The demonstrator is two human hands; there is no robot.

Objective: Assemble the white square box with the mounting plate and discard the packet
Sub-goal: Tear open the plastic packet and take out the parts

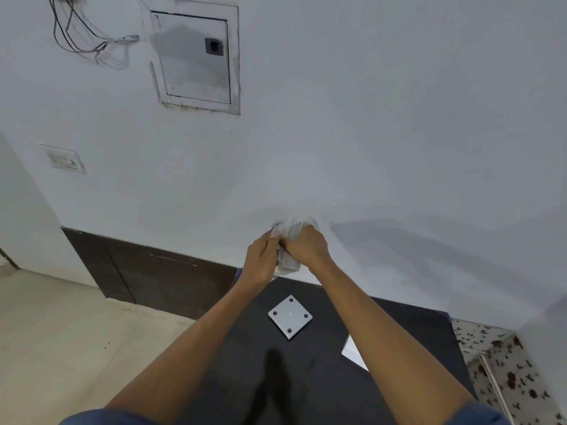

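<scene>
Both my hands are raised above the far edge of a black table (399,326), close to the wall. My left hand (260,259) and my right hand (306,246) grip a white ribbed box inside a thin clear packet (290,262); my fingers hide most of it. A white square mounting plate (290,316) with dark holes near its corners lies flat on the table below my hands. Another white piece (352,352) shows at the table's right, partly behind my right forearm.
A grey wall rises straight ahead, with a recessed panel door (196,56), loose wires (89,41) and a switch plate (63,159). Dark skirting (147,271) runs along the wall's base. Beige floor tiles lie left; a floral cloth (506,369) lies right.
</scene>
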